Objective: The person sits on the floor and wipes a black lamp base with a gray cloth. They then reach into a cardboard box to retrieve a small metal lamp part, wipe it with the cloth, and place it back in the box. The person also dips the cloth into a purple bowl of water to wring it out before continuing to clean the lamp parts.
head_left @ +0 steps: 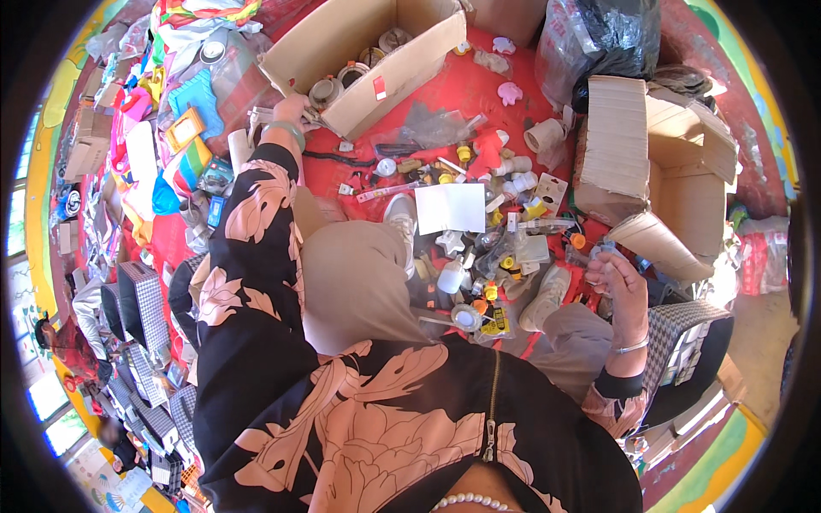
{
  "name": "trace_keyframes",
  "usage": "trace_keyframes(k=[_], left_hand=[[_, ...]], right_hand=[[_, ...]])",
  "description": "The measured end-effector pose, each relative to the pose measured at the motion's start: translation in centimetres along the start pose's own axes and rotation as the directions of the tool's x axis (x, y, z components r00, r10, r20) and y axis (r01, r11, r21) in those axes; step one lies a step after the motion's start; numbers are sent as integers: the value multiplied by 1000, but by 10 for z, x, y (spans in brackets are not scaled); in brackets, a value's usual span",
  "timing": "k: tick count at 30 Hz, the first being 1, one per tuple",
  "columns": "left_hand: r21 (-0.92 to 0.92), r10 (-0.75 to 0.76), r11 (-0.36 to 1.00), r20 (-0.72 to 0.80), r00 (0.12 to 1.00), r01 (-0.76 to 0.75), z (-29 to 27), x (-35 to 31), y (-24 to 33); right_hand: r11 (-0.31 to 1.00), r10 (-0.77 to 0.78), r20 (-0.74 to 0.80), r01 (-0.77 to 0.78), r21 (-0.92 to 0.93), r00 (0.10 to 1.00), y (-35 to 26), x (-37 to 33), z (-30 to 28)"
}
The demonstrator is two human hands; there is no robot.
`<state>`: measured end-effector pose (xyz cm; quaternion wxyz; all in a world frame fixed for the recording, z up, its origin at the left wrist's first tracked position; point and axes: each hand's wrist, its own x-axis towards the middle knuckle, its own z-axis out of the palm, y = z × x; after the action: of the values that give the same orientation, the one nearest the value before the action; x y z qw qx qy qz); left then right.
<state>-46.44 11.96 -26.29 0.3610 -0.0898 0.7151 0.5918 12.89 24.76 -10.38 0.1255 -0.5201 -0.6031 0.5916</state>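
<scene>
My left arm reaches forward, and my left hand (293,111) is closed at the near left corner of a long open cardboard box (376,98), its fingers partly hidden. Several round tape-like rolls (326,91) lie inside the box. On the right, my right hand (623,286) is raised above the floor with its fingers pinched together. Something small and pale seems to be between them, too small to name. Below and between my hands, a pile of small items covers the red floor: a white sheet (451,209), a white star-shaped piece (450,243) and a white bottle with a nozzle (451,276).
A second open cardboard box (611,141) stands at the right, with a black plastic bag (620,38) behind it. Colourful cloth and packages (175,154) are heaped at the left. A checkered chair (684,342) stands by my right arm. My shoes (547,297) are among the loose items.
</scene>
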Motion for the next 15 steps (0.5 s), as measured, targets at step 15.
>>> trace_keyframes(k=[15], left_hand=[[379,-63,923,-5,998,60,-4,22,-9]], right_hand=[[997,-49,23,50,-59,999,-3,-12,1]])
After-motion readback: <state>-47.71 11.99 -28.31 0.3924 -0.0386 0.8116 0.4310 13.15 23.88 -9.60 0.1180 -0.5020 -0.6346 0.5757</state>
